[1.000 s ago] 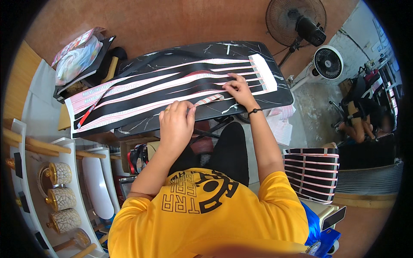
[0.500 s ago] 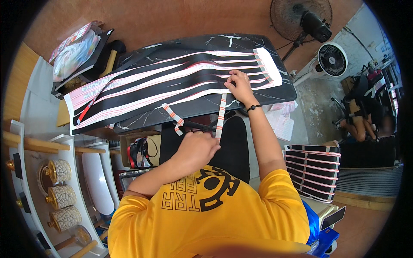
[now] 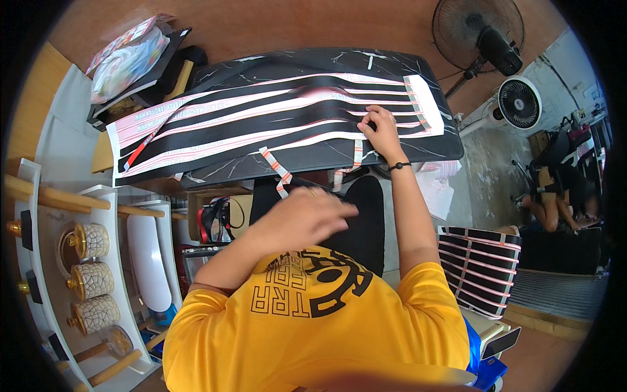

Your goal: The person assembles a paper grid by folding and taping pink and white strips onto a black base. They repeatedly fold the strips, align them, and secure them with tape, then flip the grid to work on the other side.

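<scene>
A long black sheet [image 3: 261, 132] with white-and-pink printed tape bands lies across the black marbled table [image 3: 215, 173]. At its near edge, toward the right end, my right hand [image 3: 381, 129] has thumb and fingers pinched together; what lies between them is hidden. From that edge a narrow orange-striped tape strip [image 3: 358, 153] hangs down beside the hand. Another striped strip [image 3: 274, 164] dangles farther left. Over my lap, apart from the strips, my left hand [image 3: 304, 219] is smeared by motion, so its grip is unclear.
A bag-topped black case [image 3: 130, 72] stands at the back left. Shelves with gold-lidded jars [image 3: 95, 281] line the left side. Two fans [image 3: 519, 102] stand at the back right. A black banded panel [image 3: 480, 268] leans at right; beyond it a person [image 3: 552, 189] sits.
My left hand has come away from the hanging strip, whose lower end now curls to the left. My right hand keeps its place at the sheet's edge. The whole view has shifted slightly.
</scene>
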